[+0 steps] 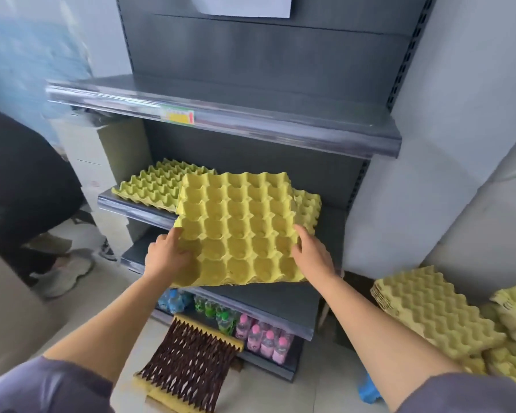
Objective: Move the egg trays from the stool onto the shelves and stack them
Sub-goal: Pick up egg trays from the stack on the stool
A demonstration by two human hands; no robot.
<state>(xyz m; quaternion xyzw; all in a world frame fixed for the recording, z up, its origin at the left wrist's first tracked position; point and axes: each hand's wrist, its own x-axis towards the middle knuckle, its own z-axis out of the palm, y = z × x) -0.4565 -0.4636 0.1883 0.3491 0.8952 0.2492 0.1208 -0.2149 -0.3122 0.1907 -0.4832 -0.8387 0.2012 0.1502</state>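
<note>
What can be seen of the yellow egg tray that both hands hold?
The yellow egg tray looks like moulded paper pulp, with rows of empty round cups. Its far part is over the shelf and another tray lying there. The left hand grips its left edge, the right hand its right edge.

Colours for you, top down.
- Paper (pixel 242 4): white.
- Shelving (pixel 251 61): dark grey, with glossy grey front strips.
- Price label (pixel 178 115): green border, yellow centre, red end.
- Carried tray (pixel 239 228): bright yellow, regular grid of round cups.
- Tray under it (pixel 309 201): same yellow.
- Shelf tray (pixel 149 186) on your left: greener, yellow-olive, peaked egg-crate pattern.
- Loose stack (pixel 429 317) on your right: paler, duller yellow, wavy rows of bumps.
- Bottles (pixel 265 338) down low: pink at your right, then green, then blue.
- Mat (pixel 188 362): dark brown lattice, yellow edging.
- Your sleeves (pixel 42 389): grey-purple.
- Floor (pixel 325 383): beige.
</note>
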